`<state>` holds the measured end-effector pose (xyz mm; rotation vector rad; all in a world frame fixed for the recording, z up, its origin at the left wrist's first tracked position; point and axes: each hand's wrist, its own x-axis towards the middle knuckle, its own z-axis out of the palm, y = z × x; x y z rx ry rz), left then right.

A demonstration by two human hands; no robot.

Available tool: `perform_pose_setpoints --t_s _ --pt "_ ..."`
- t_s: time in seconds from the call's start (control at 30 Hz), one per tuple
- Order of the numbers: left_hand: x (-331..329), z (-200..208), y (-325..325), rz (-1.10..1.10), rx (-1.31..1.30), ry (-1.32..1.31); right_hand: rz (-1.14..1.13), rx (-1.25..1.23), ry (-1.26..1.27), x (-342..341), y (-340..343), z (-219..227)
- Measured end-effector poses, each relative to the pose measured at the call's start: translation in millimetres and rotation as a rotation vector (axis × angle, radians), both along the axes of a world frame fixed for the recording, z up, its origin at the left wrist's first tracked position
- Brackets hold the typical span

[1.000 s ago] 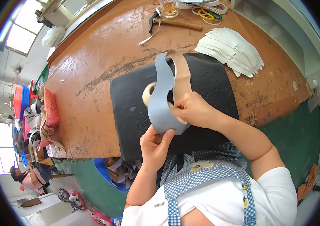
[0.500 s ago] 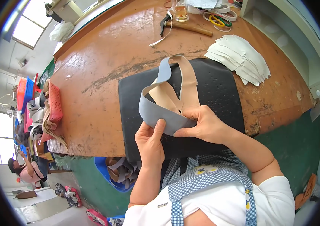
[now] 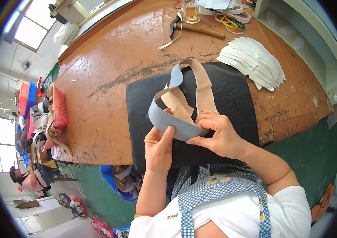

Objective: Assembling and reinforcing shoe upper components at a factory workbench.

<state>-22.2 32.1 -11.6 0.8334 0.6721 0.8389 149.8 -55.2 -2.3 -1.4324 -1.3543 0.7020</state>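
Note:
A long, wide leather-like strip (image 3: 175, 127), blue-grey on one face and tan on the other, curls in loops above a black pad (image 3: 233, 97). My left hand (image 3: 159, 148) pinches its near edge, thumb on the blue-grey face and fingertips showing over the upper edge inside the loop. To the right, my right hand (image 3: 222, 133) grips the strip with thumb below and fingers bent over the tan part. The far loop stands up over the pad, and a tan end lies inside the curl. Part of the strip is hidden behind my right fingers.
White cut pieces (image 3: 253, 63) lie fanned right of the pad. Farther back are a hammer (image 3: 200, 31), a glass of amber liquid (image 3: 192, 14) and yellow-handled scissors (image 3: 228, 22). A red basket (image 3: 59, 107) edges the table's left; a blue tub (image 3: 115, 184) of strips sits below. Another person (image 3: 33, 178) is far left.
My right hand has shifted slightly right and down, its fingers more bent. Left fingertips now show over the strip's upper edge. The tan side of the loop has swung a little right.

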Motion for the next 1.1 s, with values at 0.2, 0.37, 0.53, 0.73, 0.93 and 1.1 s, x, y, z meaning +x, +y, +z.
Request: perform_pose_setpoints --t_s 0.2,0.37,0.53,0.73,0.93,1.1 --pt "-1.7 -2.1 -6.3 -0.020 -0.073 0.038 -0.042 -0.145 0.172 -2.1 -0.4 6.3" --pt "-9.5 -0.9 -5.6 -0.086 -0.142 0.028 -0.074 0.019 0.110 -6.3 -3.0 -4.2" --pt "-4.1 8.2 -7.4 -0.075 -0.134 0.034 -0.127 0.153 0.087 -9.7 -3.4 -13.2" --pt "-3.9 8.5 -9.0 -0.077 -0.182 0.052 -0.133 0.180 0.039 -8.1 -6.3 -12.9" --pt "-3.4 3.5 -13.1 -0.103 -0.183 0.128 -0.089 -0.111 0.143 -6.5 -9.1 6.1" --pt "-0.9 -1.8 -17.7 -0.109 -0.063 0.162 -0.093 -0.140 0.181 -2.8 -11.8 1.2"
